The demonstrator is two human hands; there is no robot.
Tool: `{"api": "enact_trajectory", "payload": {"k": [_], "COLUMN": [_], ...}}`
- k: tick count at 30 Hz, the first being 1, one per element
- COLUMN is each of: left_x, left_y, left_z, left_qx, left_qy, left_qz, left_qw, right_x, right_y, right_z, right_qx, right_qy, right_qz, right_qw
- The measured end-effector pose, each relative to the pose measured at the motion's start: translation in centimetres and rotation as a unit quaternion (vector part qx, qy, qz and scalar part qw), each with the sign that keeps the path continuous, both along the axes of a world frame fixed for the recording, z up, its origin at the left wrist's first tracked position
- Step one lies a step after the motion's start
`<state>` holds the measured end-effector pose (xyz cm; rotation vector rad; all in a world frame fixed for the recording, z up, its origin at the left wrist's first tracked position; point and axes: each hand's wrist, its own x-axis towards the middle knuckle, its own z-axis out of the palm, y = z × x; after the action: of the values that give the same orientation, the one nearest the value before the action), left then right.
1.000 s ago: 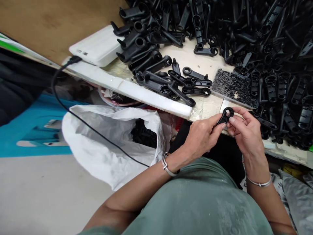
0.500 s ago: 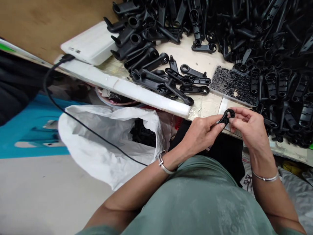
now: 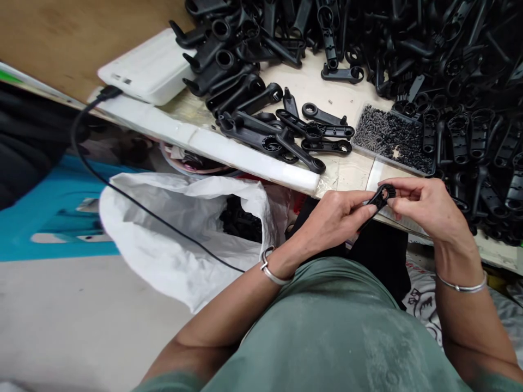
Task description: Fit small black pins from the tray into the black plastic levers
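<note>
My left hand [image 3: 337, 218] grips a black plastic crank handle [image 3: 379, 201] between thumb and fingers, just past the table's front edge. The ring-shaped end of the handle points up and to the right. At that ring, my right hand [image 3: 433, 209] is closed, thumb and fingertips pinching its right side; whether a small piece is also between them is hidden. Beyond the hands lies a clear plastic box [image 3: 394, 139] full of small dark metal pieces. Several more crank handles [image 3: 327, 130] lie loose on the tabletop to the left of the box.
Large heaps of black handles [image 3: 482, 136] cover the back and right of the table. A white device [image 3: 147, 65] with a black cable [image 3: 159, 207] sits at the left. Below the padded white edge [image 3: 204, 144] hangs an open white sack [image 3: 139, 228] with black parts inside.
My right forearm and wrist have swung a little to the right, with the fingertips still at the ring. The left hand keeps its hold on the crank handle. The view has shifted slightly.
</note>
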<state>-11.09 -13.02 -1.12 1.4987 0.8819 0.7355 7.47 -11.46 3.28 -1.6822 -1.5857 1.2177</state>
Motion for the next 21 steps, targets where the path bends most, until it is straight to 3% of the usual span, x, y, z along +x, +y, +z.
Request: {"api": "enact_trajectory", "payload": {"k": [9,13,17,21], "left_x": [-0.1,0.1,0.5,0.9], "left_y": [-0.1,-0.3,-0.7,-1.0], "left_z": [-0.1,-0.5,-0.8,-0.7], "left_qx": [-0.009,0.024,0.048,0.049], "left_qy": [-0.008,0.007,0.016,0.015], "left_qz": [-0.001,0.055,0.130,0.151], "left_qw": [1.000,0.998,0.990,0.987], "right_x": [0.2,0.7,0.5,-0.8], "right_y": [0.1,-0.3,-1.6,-2.8], "right_z": [-0.5,-1.1,-2.4,-3.3], "right_qx": [-0.003,-0.023,-0.055,-0.061], "right_qy": [0.038,0.096,0.209,0.244], "right_qz": [0.002,-0.030,-0.082,-0.073], "right_qw": [0.999,0.995,0.973,0.965]}}
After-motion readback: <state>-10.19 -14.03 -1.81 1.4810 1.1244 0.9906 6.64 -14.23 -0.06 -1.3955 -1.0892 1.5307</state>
